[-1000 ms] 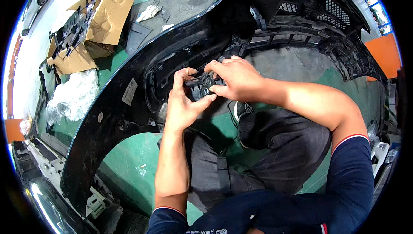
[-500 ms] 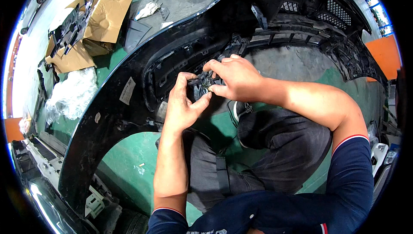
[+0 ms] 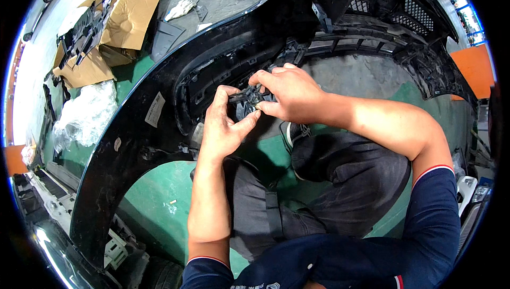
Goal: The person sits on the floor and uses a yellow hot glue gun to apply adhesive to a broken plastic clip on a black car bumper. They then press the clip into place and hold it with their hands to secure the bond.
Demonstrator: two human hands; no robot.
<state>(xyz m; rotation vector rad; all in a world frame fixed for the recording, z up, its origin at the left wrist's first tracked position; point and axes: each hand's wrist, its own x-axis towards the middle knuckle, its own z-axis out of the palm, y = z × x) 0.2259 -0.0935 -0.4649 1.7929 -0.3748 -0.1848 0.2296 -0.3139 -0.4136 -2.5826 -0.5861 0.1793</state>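
A large black car bumper (image 3: 125, 116) curves around me, its inner side facing up. In front of me, both hands grip a small black plastic part (image 3: 245, 99) with a clear or shiny piece in its middle. My left hand (image 3: 220, 124) pinches its left end between thumb and fingers. From the right, my right hand (image 3: 289, 95) closes on the other side, thumb below and index finger bent over the top. The part's exact kind cannot be made out, and the fingers hide some of it. Behind the hands, the bumper's inner ribs and brackets show.
An open cardboard box (image 3: 127, 18) of black plastic pieces stands at the far left, with clear plastic wrap (image 3: 87, 113) beside it. A white glove (image 3: 180, 9) lies on a grey mat beyond the bumper. Mesh grilles (image 3: 417, 15) are at the far right. My legs (image 3: 345, 182) are bent below.
Both hands stay on the small black part with almost the same grip. The whole view has shifted slightly; nothing is let go.
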